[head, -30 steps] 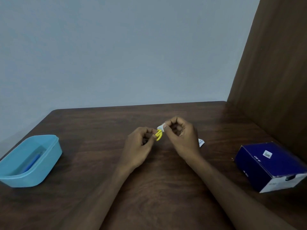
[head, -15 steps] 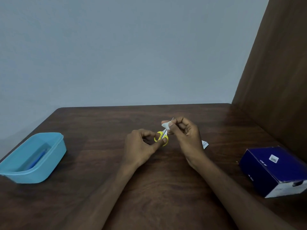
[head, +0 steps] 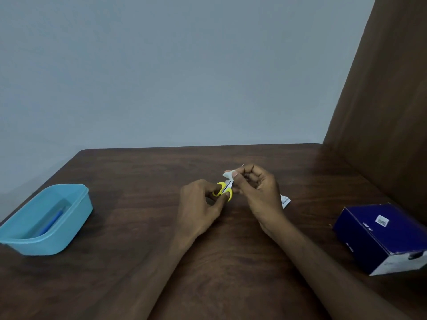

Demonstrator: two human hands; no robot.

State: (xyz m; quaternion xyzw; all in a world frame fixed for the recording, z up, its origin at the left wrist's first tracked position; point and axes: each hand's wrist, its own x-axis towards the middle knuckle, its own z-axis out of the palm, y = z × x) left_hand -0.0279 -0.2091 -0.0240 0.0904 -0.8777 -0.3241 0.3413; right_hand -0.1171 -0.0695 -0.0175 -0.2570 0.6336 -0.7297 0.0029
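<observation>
Small scissors with yellow handles (head: 222, 191) are in my left hand (head: 201, 204), whose thumb and a finger go through the handle loops, above the middle of the dark wooden table (head: 143, 227). My right hand (head: 256, 192) pinches a small white paper packet (head: 228, 176) between thumb and forefinger right at the scissors' blades. The packet's far end (head: 285, 201) sticks out behind my right hand. The blades are mostly hidden by the packet and my fingers.
A light blue plastic tub (head: 48, 218) with a blue pen-like item (head: 52, 221) inside stands at the table's left edge. A dark blue cardboard box (head: 381, 236) lies at the right, beside a brown wooden side panel (head: 381, 112). A grey wall rises behind.
The yellow handle loops, closed together a second ago, have spread apart in my left hand. My right hand has kept its pinch on the packet. The view has shifted slightly.
</observation>
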